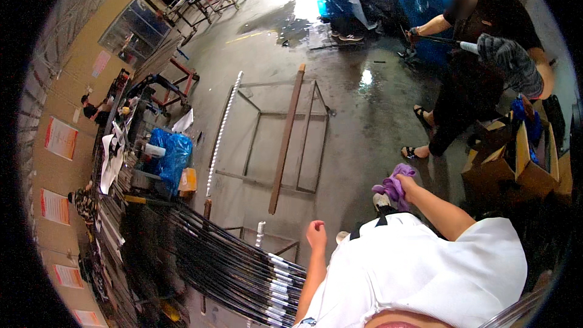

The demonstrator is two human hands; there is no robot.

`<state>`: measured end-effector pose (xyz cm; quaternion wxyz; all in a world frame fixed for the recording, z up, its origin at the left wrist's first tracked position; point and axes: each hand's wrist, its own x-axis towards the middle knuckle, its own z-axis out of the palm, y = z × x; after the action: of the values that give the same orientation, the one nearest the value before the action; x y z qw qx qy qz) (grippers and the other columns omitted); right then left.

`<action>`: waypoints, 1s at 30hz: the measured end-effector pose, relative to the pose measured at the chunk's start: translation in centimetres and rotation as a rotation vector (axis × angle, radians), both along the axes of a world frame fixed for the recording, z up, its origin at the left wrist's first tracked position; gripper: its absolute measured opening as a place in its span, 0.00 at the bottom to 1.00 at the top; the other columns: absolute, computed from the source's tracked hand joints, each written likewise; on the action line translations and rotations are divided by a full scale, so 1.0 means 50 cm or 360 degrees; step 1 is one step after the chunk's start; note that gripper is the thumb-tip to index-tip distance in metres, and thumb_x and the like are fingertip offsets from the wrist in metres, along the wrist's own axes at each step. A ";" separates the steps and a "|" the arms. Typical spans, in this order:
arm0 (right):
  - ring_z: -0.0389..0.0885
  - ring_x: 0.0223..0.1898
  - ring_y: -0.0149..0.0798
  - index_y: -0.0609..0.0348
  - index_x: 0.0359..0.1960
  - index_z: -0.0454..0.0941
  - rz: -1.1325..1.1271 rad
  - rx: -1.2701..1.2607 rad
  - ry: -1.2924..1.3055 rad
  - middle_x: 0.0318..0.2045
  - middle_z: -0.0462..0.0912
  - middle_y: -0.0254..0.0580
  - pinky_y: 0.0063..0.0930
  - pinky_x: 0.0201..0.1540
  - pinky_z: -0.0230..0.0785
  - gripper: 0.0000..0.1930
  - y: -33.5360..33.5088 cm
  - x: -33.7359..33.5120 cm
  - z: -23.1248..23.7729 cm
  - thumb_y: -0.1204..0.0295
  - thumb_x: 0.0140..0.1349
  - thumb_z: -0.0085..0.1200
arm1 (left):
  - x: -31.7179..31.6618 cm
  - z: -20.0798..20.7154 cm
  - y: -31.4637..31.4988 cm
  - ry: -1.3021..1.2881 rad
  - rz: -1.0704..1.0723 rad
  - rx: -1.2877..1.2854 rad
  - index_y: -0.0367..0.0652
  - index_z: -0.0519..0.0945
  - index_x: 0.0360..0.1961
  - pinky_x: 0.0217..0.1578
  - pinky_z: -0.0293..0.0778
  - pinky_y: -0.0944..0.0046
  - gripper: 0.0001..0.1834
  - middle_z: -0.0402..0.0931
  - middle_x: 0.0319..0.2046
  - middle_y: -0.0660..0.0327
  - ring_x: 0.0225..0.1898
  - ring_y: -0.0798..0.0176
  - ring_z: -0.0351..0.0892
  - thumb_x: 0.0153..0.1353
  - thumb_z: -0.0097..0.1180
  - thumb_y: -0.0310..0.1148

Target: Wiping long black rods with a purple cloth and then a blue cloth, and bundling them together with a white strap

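At the far left, red-and-white rectangular posters hang on a tan wall. Next comes a crumpled blue plastic sheet, with a small orange-yellow box just beside it. A bundle of long, thin black rods with white bands runs toward the person's left forearm. Beyond it stands a grey metal frame, crossed by a white ridged bar and a straight brown bar. The left hand is near the rods, its fingers seemingly curled; how far they close, I cannot tell. Rightward, a bunched purple cloth hangs in the right hand, fingers gripping it. Farther right, a co-worker in black holds a dark rod near open brown cardboard boxes.
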<state>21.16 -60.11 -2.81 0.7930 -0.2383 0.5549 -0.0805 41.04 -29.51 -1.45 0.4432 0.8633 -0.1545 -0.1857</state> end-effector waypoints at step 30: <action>0.78 0.35 0.38 0.58 0.37 0.74 -0.0228 0.0103 -0.0395 0.33 0.79 0.40 0.33 0.41 0.70 0.15 0.008 -0.061 0.103 0.61 0.59 0.40 | -0.296 0.596 -0.606 0.2536 -0.0975 -0.2327 0.41 0.62 0.55 0.58 0.54 0.61 0.23 0.59 0.57 0.54 0.59 0.59 0.57 0.62 0.43 0.42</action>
<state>18.10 -59.71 2.36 0.8550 -0.1606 0.4704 -0.1480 26.25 -59.80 28.35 0.7510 -0.0435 -0.1046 -0.6505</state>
